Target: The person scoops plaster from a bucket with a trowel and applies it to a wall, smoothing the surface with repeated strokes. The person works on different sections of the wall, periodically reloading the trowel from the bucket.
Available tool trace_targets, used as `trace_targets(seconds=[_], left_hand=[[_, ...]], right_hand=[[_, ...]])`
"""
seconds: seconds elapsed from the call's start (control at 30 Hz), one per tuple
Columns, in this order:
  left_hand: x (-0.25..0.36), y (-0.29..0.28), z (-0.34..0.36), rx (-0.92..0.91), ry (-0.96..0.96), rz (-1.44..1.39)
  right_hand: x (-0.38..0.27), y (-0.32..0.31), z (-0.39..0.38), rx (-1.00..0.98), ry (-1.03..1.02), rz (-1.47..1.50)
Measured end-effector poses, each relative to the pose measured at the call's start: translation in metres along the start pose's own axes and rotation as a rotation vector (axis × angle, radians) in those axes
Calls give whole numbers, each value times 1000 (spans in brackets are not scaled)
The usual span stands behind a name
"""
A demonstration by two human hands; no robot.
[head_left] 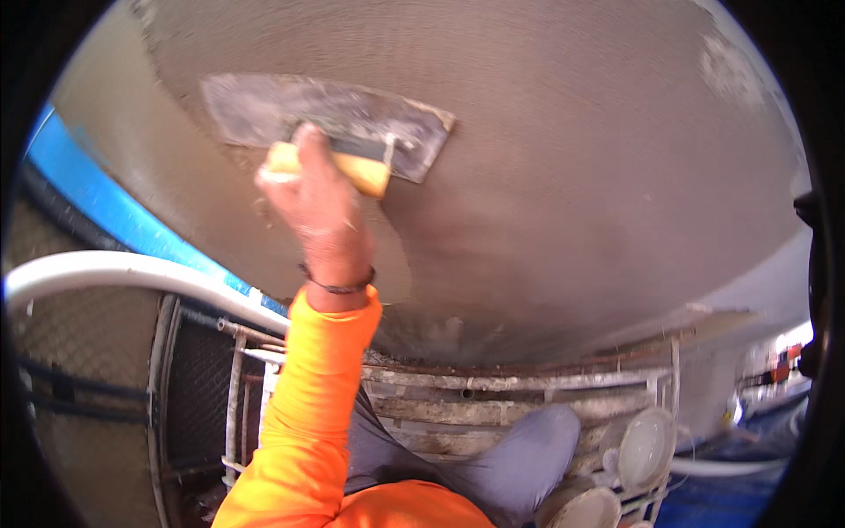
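Note:
My left hand (319, 198), at the end of an orange sleeve, is closed round the yellow handle (365, 173) of a plastering trowel. The trowel's long, grey-smeared metal blade (255, 106) lies against the wet grey-brown render on the wall (546, 167), in the upper left part of the view. To the left of the blade, an uneven edge divides the darker render from a paler, smoother band (114, 132). A dark cord bracelet circles my wrist. My right hand is out of view.
Below the wall is a plaster-splashed scaffold platform (458, 411) with metal rails. Mortar-smeared pails (647, 447) stand at lower right, beside my grey-trousered knee. A white curved pipe (114, 268), a blue strip (132, 211) and mesh fencing are at left.

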State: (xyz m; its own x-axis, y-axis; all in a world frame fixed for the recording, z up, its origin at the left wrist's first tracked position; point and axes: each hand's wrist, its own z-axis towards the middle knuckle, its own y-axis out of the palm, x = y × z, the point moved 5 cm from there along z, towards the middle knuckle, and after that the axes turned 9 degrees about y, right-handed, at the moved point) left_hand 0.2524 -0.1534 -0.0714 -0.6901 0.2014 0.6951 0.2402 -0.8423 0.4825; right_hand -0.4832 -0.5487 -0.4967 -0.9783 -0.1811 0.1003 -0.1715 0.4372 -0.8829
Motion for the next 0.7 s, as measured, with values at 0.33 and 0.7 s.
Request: trace_targets(seconds=[0.33,0.7], left_hand=[[21,9,-38,-458,414,549],[-61,-72,-251,-557,-770,-295]], right_hand=[[119,112,-135,-185,221,-207],[-185,-163,-178,603,-416,768]])
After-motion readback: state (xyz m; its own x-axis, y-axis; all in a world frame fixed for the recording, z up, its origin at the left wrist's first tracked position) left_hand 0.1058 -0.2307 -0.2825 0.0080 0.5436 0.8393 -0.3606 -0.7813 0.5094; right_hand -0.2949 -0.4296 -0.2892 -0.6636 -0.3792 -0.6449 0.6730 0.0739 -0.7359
